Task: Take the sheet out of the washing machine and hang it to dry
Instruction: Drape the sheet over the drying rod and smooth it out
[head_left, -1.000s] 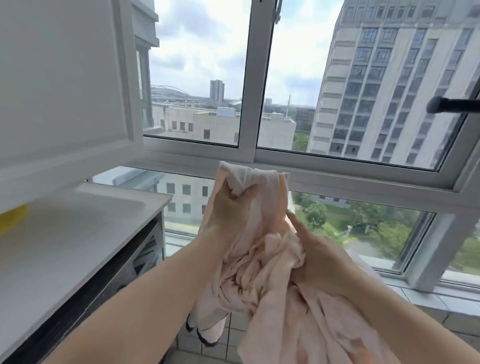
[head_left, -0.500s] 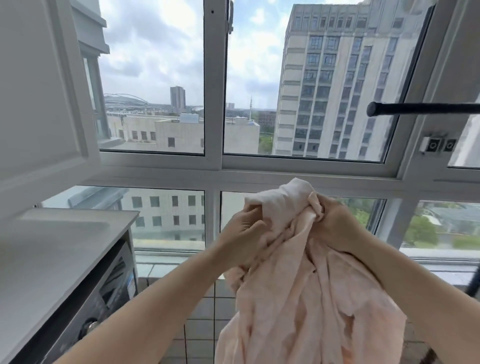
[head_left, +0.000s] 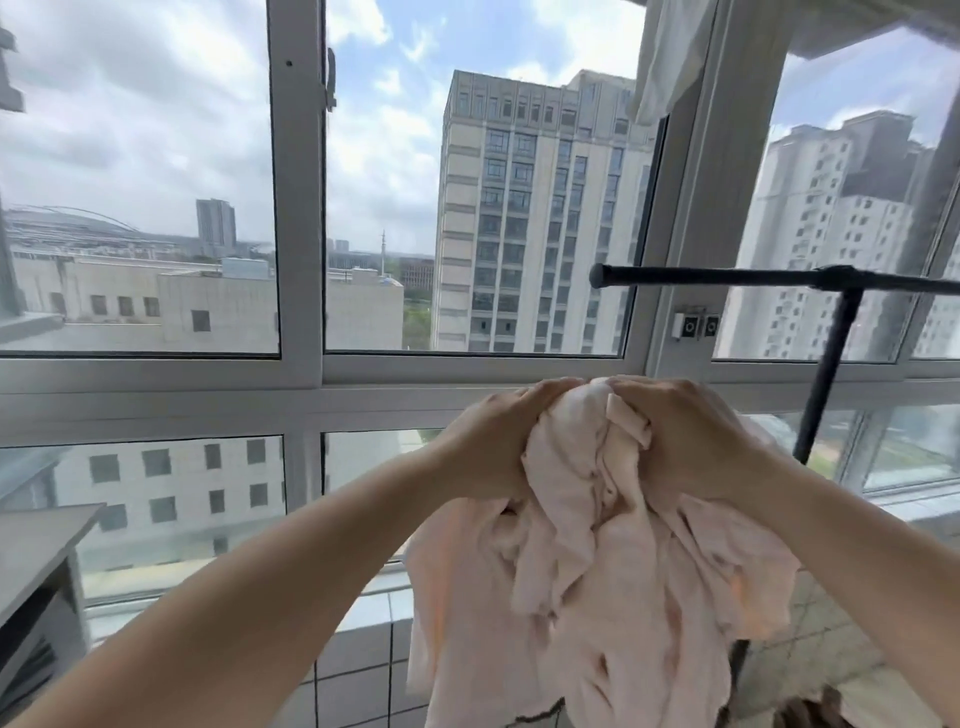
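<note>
A crumpled pale pink sheet (head_left: 587, 582) hangs in a bunch in front of me, in mid air before the window. My left hand (head_left: 493, 447) grips its top from the left side. My right hand (head_left: 685, 441) grips the same bunched top from the right, and the two hands almost touch. The rest of the sheet droops down below them toward the tiled floor. A black drying rack rail (head_left: 727, 275) runs horizontally to the upper right, above and behind my right hand, with a black upright post (head_left: 826, 374) below it.
Large white-framed windows (head_left: 296, 208) fill the wall ahead, with tall buildings outside. The washing machine's grey top corner (head_left: 36, 545) shows at the lower left edge. A white cloth (head_left: 670, 57) hangs at the upper right. A tiled low wall (head_left: 363, 660) runs below the window.
I have turned to the right: the washing machine slid out to the left edge and the black rail came further into view. Both hands gathered closer together on the top of the sheet.
</note>
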